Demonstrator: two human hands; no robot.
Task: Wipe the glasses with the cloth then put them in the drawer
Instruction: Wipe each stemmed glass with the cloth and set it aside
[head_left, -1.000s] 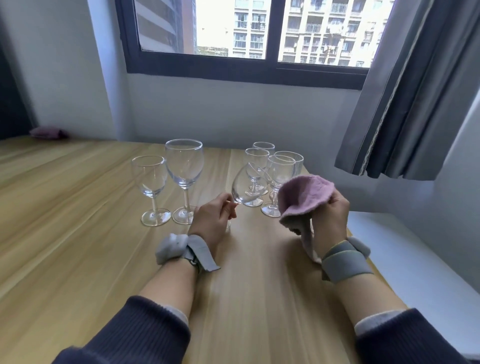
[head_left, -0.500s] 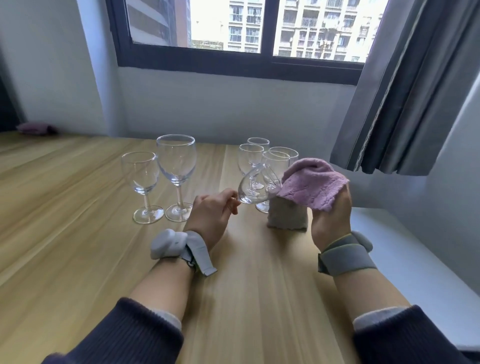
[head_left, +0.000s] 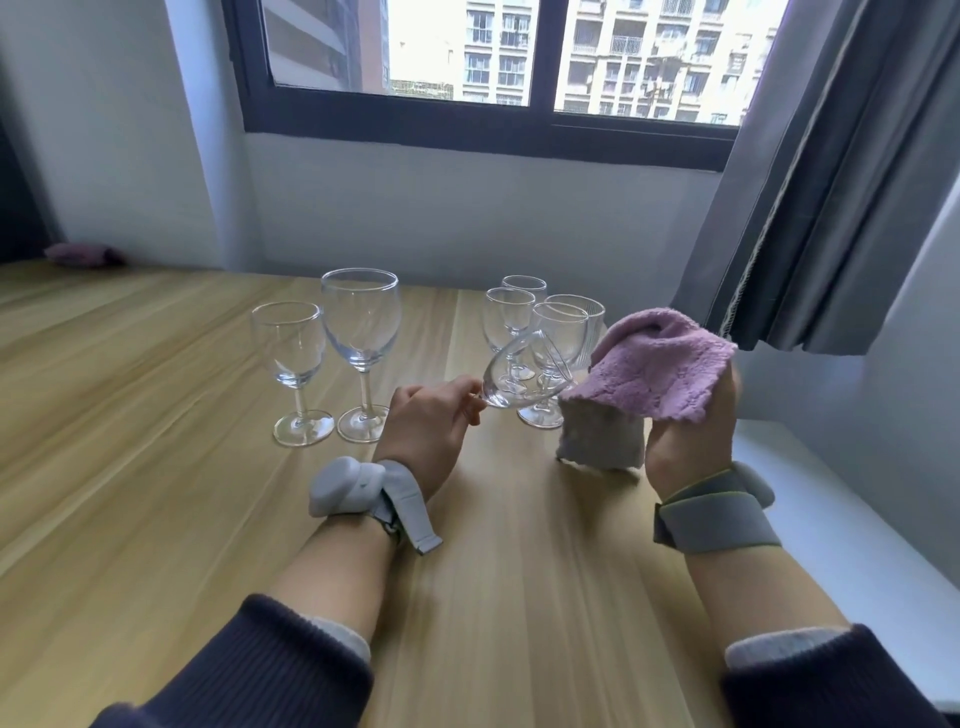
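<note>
L hand (head_left: 426, 431) pinches tilted clear stemmed wine glass (head_left: 519, 371) by stem; R hand (head_left: 691, 431) grips fluffy pink cloth (head_left: 657, 371). Risk: thin pinch slips, glass knocks standing glasses (head_left: 550, 332) just behind.

Grey curtain (head_left: 831, 171) beside dark-framed window (head_left: 498, 119), wooden table (head_left: 130, 441).
</note>
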